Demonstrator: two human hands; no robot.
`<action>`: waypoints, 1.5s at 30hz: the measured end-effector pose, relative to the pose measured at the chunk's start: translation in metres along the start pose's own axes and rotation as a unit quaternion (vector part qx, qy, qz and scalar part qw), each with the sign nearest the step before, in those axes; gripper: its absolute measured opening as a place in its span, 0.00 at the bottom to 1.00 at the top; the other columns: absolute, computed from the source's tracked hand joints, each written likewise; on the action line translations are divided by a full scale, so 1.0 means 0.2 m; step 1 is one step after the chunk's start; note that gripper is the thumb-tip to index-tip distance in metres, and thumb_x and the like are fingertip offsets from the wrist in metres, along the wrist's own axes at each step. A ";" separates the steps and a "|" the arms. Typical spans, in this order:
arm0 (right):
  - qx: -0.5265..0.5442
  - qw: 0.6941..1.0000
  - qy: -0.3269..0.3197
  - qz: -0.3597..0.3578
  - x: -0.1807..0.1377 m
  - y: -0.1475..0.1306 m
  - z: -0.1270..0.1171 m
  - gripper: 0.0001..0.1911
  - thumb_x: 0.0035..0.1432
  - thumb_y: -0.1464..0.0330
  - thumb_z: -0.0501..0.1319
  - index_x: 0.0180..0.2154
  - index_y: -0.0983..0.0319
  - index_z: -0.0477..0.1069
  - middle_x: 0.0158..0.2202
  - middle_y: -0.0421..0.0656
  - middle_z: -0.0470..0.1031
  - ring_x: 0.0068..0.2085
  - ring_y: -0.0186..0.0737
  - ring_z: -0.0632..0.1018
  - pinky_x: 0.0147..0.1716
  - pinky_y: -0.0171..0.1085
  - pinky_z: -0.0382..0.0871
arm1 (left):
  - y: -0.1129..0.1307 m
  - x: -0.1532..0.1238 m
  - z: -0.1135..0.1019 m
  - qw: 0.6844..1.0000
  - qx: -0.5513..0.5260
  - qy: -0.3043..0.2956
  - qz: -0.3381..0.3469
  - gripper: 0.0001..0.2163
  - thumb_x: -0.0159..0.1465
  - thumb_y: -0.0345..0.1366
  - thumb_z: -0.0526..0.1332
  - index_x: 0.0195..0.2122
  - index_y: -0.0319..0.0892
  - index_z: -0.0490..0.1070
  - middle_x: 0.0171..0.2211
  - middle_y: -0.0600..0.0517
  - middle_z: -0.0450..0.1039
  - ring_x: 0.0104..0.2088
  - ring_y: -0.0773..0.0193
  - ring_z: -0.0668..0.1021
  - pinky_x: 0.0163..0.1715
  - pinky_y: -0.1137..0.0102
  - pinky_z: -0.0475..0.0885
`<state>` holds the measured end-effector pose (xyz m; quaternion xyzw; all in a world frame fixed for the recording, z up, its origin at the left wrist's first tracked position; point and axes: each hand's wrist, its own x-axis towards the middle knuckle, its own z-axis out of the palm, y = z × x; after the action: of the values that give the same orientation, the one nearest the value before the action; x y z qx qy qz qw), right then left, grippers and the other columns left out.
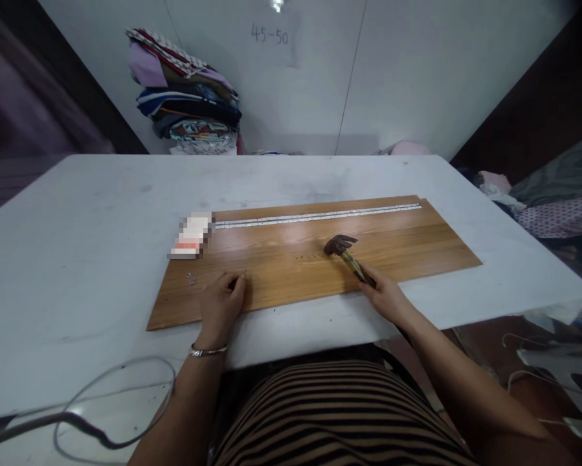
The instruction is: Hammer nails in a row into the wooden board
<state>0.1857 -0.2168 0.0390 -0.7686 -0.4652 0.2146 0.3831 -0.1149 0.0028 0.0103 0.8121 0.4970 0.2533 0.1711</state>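
The left hand point(221, 299) is loosely curled, contents unclear; the right hand point(384, 294) grips the claw hammer point(349, 260) low on its handle, best for something probably stiff, head-heavy. Its head is over the wooden board point(271, 275).

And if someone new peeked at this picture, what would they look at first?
Probably the claw hammer with the dark metal head and yellowish handle, held in the right hand over the brown wooden board. Next might come the two long, thin, whitish strips lying along the board's far side. The tall pile of folded, many-coloured cloth by the pale wall, at the back left, stands out too.
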 end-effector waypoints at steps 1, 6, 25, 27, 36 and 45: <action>0.003 1.000 0.001 -0.003 0.00 0.00 0.00 0.30 0.54 0.72 0.57 0.60 0.58 0.68 0.56 0.45 0.75 0.58 0.51 0.74 0.59 0.53 0.65 | 0.00 0.00 0.00 1.000 -0.001 0.000 0.002 0.13 0.64 0.42 0.55 0.34 0.44 0.78 0.34 0.50 0.78 0.35 0.60 0.76 0.36 0.66 0.67; 0.013 1.000 0.006 -0.018 0.00 0.00 0.00 0.30 0.54 0.72 0.57 0.60 0.58 0.68 0.57 0.44 0.74 0.58 0.50 0.74 0.59 0.52 0.65 | 0.00 0.01 0.00 1.000 0.000 -0.003 -0.006 0.14 0.64 0.43 0.55 0.34 0.44 0.78 0.35 0.50 0.78 0.36 0.60 0.77 0.36 0.67 0.68; 0.013 0.999 0.000 -0.032 0.00 -0.04 0.03 0.29 0.55 0.73 0.57 0.60 0.57 0.68 0.56 0.44 0.75 0.57 0.49 0.75 0.58 0.50 0.66 | 0.01 0.00 -0.01 1.000 -0.003 0.004 0.001 0.13 0.63 0.43 0.55 0.33 0.44 0.77 0.34 0.50 0.78 0.36 0.60 0.77 0.37 0.66 0.68; 0.007 1.000 -0.002 -0.029 0.00 -0.03 0.04 0.30 0.55 0.73 0.57 0.60 0.56 0.68 0.56 0.43 0.75 0.57 0.49 0.75 0.58 0.50 0.67 | 0.01 0.00 -0.01 1.000 -0.004 0.004 -0.002 0.13 0.63 0.43 0.55 0.33 0.44 0.77 0.34 0.50 0.78 0.36 0.60 0.77 0.37 0.66 0.68; -0.010 0.999 -0.017 -0.026 0.01 -0.03 0.03 0.30 0.55 0.73 0.57 0.61 0.58 0.67 0.56 0.45 0.75 0.57 0.50 0.75 0.57 0.51 0.67 | 0.00 0.00 0.00 1.000 -0.004 0.005 0.008 0.13 0.64 0.43 0.55 0.34 0.44 0.78 0.35 0.50 0.78 0.36 0.60 0.77 0.37 0.66 0.68; 0.001 0.999 -0.023 -0.045 0.01 -0.01 0.05 0.31 0.55 0.74 0.56 0.61 0.57 0.67 0.57 0.44 0.75 0.58 0.49 0.74 0.58 0.51 0.66 | 0.00 0.00 0.00 1.000 -0.007 0.006 0.010 0.13 0.64 0.42 0.55 0.34 0.44 0.77 0.34 0.49 0.78 0.36 0.60 0.77 0.36 0.66 0.68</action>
<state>0.1787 -0.2105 0.0355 -0.7414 -0.5078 0.2156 0.3820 -0.1154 0.0033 0.0101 0.8141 0.4882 0.2633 0.1718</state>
